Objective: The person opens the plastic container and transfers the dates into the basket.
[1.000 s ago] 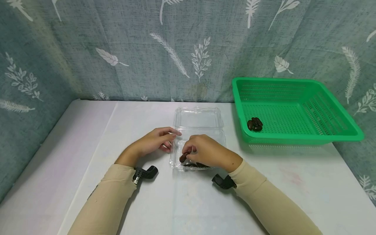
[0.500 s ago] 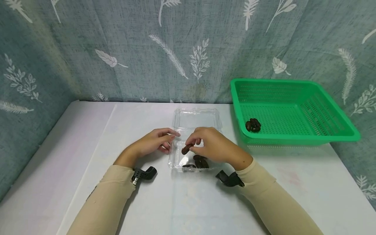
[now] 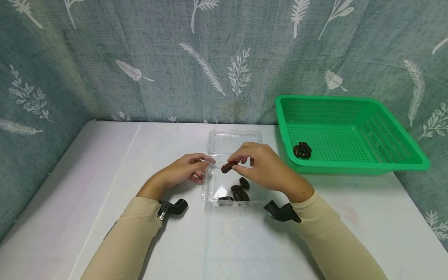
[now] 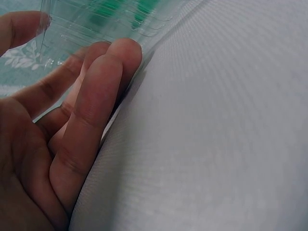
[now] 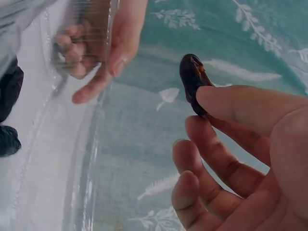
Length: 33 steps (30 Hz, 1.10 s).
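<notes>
Held date: we see one dark brown date [image 3: 229, 167] above the base of the clear clamshell container [image 3: 215, 186], toward its hinge side.
Right hand: the right hand [image 3: 265, 167] pinches that date between thumb and opposing fingers, wrist bent so that the fingers point left across the container; we see its spare fingers loosely curled.
Left hand: the left hand [image 3: 182, 169] lies at the container's left edge, fingers relaxed and partly spread, index finger reaching to the rim; we cannot tell how firmly it touches.
Container dates: a small cluster of dates [image 3: 240, 193] sits in the base near the front wall.
Lid: the clear lid [image 3: 234, 142] is folded back, away from us.
Right wrist view: here we make out an amber gleam on the held date's skin and the thumb pressed along its side, with part of the left hand seen through the plastic.
Left wrist view: this gives us the inner side of the left fingers, low beside the white cloth [image 4: 207, 134].
Basket: only the head view shows us dates [image 3: 302, 150] in the near left corner of the green perforated basket [image 3: 353, 166], right of the container.
Counter: the cloth covers the counter before a leaf-patterned curtain [image 3: 154, 97].
</notes>
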Available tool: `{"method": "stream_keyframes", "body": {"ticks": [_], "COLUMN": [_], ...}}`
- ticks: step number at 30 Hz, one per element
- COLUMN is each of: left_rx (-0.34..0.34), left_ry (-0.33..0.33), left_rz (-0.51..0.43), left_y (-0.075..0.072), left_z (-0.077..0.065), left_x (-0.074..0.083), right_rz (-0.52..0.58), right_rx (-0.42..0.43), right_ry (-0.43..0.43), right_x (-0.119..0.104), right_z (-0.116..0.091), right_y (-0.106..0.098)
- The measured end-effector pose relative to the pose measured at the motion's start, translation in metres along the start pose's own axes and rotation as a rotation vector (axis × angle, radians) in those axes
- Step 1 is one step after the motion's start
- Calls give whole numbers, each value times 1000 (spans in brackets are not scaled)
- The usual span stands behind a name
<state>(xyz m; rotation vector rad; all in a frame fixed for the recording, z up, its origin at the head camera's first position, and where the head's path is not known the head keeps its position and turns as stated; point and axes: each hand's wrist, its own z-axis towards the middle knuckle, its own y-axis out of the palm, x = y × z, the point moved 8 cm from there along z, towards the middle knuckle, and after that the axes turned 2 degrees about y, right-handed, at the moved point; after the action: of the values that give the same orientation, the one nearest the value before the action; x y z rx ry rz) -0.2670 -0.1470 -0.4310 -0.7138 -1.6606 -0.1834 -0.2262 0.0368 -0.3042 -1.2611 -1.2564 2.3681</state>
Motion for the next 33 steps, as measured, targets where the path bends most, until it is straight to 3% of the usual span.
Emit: {"method": "stream_keyframes", "body": {"ticks": [10, 19, 29, 33], "left_rx": [0, -3, -16, -6], "left_ry": [-3, -2, -5, -2], "left_rz": [4, -4, -15, -18], "left_y": [0, 0, 3, 1], "left_z": [2, 2, 1, 1], "left_x": [-1, 0, -1, -1], "right_rz": [46, 102, 165, 159], "right_rx": [160, 238, 418, 429], "right_ry": [-8, 115, 218, 275], "right_x": [10, 29, 61, 80], "right_z": [-3, -3, -19, -26], "right_y": [-24, -41, -80, -97]}}
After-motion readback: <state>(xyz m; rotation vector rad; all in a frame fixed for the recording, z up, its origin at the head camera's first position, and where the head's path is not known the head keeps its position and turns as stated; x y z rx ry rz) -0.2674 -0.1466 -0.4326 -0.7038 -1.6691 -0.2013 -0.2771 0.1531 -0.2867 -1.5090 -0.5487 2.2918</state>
